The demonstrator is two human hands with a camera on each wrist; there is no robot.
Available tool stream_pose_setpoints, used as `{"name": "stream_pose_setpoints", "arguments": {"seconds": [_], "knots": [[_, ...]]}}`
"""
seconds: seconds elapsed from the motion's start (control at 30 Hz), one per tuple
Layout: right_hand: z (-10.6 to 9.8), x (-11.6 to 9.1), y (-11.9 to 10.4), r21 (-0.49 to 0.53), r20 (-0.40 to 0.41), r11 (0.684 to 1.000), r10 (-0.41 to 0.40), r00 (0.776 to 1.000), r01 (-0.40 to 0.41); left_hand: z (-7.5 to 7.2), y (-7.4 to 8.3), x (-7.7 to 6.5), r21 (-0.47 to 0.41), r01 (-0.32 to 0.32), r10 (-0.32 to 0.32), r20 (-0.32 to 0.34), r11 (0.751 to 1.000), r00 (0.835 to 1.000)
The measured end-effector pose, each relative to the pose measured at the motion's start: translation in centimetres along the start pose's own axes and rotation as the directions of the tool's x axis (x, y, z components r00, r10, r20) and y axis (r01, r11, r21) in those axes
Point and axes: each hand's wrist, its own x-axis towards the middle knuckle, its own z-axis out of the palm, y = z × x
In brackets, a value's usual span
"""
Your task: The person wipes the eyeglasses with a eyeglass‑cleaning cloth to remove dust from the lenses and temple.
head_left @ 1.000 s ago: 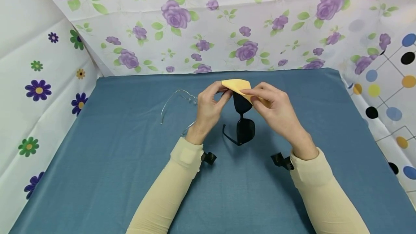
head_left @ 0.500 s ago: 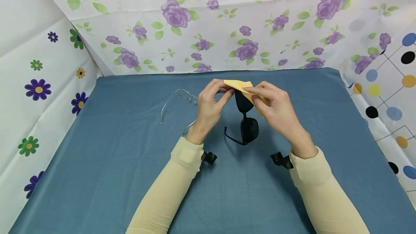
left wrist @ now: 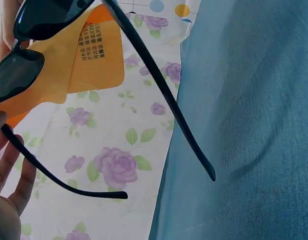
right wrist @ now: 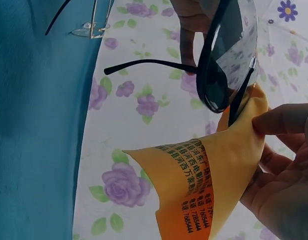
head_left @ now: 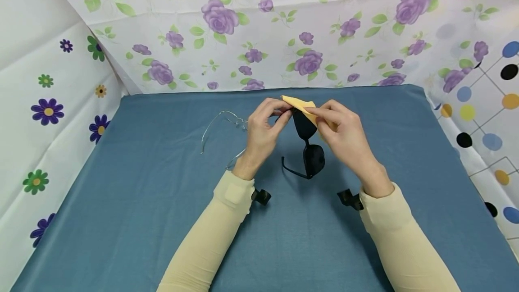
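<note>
Black sunglasses [head_left: 314,160] hang in the air between the two hands, one lens below the other, both temple arms unfolded. At the upper end of the frame, my left hand [head_left: 261,134] pinches them near the hinge, thumb and fingers together. My right hand [head_left: 342,132] pinches a yellow cleaning cloth [head_left: 298,102] that lies against the upper lens. In the right wrist view the printed cloth [right wrist: 228,165] drapes down from the thumb and fingers. The left wrist view shows the sunglasses' lenses [left wrist: 16,75] in front of the cloth.
Thin wire-framed eyeglasses [head_left: 204,136] lie on the blue tablecloth [head_left: 134,202], partly hidden behind the left hand and wrist. A flowered curtain [head_left: 251,26] rises at the table's far edge, with patterned sheets at both sides. Small black cameras sit on both wrists.
The sunglasses' lower lens has swung slightly right and up. The cloth's visible upper part has shifted a little right and narrowed. Both hands keep their hold; the wire eyeglasses stay put.
</note>
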Motion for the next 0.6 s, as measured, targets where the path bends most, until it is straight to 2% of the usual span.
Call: {"name": "stream_pose_setpoints", "arguments": {"seconds": [0.37,0.6], "knots": [[-0.23,-0.05,0.4,0.049,0.024,0.988,0.142,0.99,-0.143,-0.29,0.03,-0.13,-0.031,0.036,-0.038,-0.066,0.999,0.997],[-0.35,-0.03,0.49,0.068,0.043,0.986,0.152,0.987,-0.155,-0.47,-0.27,-0.02,-0.03,0.052,-0.054,-0.104,0.998,0.993]]}}
